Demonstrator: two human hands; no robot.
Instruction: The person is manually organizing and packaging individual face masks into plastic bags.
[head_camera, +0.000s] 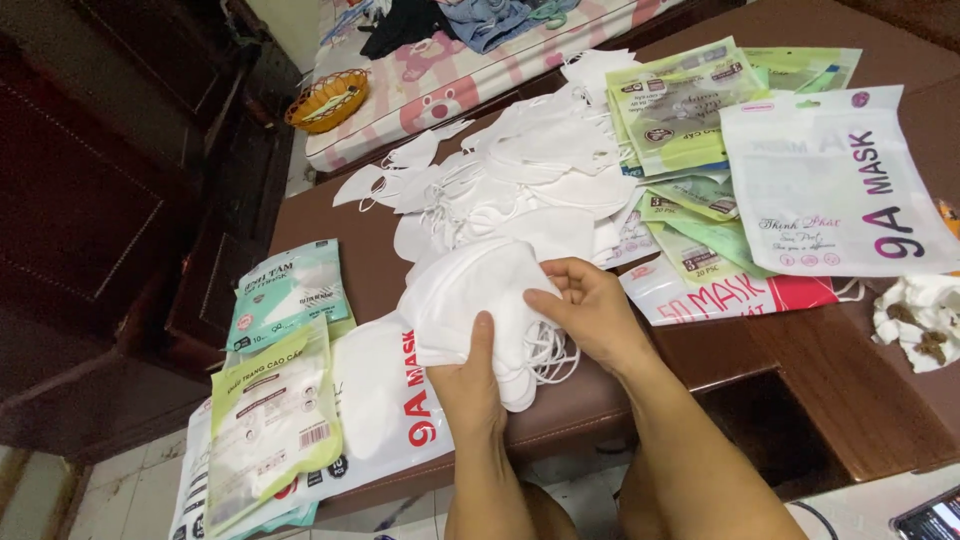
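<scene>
Both hands — left hand (470, 385), right hand (590, 310) — grip a gathered stack of white masks (475, 295) at the table's (830, 400) near edge; a loose mask heap (520, 170) waits further back — plenty unsorted.

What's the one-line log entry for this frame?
left hand: grips stack of white masks | right hand: pinches stack's right edge | surface: brown table | nearby: loose mask pile, mask packets

Both forearms are bare, the left hand (470, 385) and right hand (592, 312) ungloved and without rings
</scene>
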